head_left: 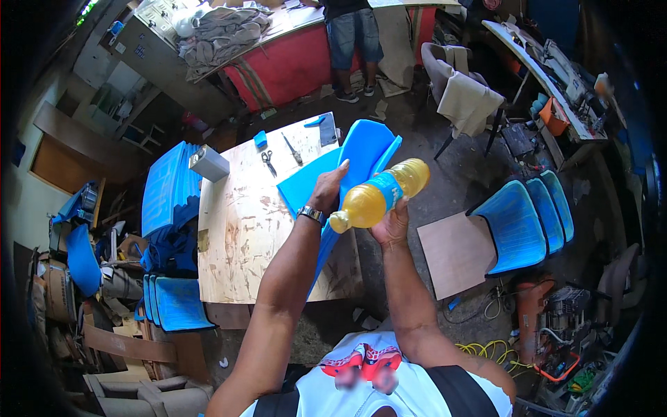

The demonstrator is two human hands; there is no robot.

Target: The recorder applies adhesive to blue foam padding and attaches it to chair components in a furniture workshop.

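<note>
In my right hand (392, 224) is a clear plastic bottle (363, 204) of yellow liquid with a blue label, lying on its side with its neck toward the lower left. My left hand (328, 189), a metal watch on its wrist, grips a bent blue sheet (368, 144) by its edge, thumb on top. The sheet's lower part runs down behind my left forearm. Both are held over the right side of a plywood table (240, 243). On it lie scissors (268, 164), a thin pointed tool (292, 149) and a small blue piece (260, 139).
A rectangular metal can (210, 164) stands at the table's left edge, beside stacked blue panels (165, 187). More blue curved panels (514, 226) stand on the right, near a brown board (455, 254). Yellow cable (493, 353) lies lower right. Another person (353, 45) stands at a far bench.
</note>
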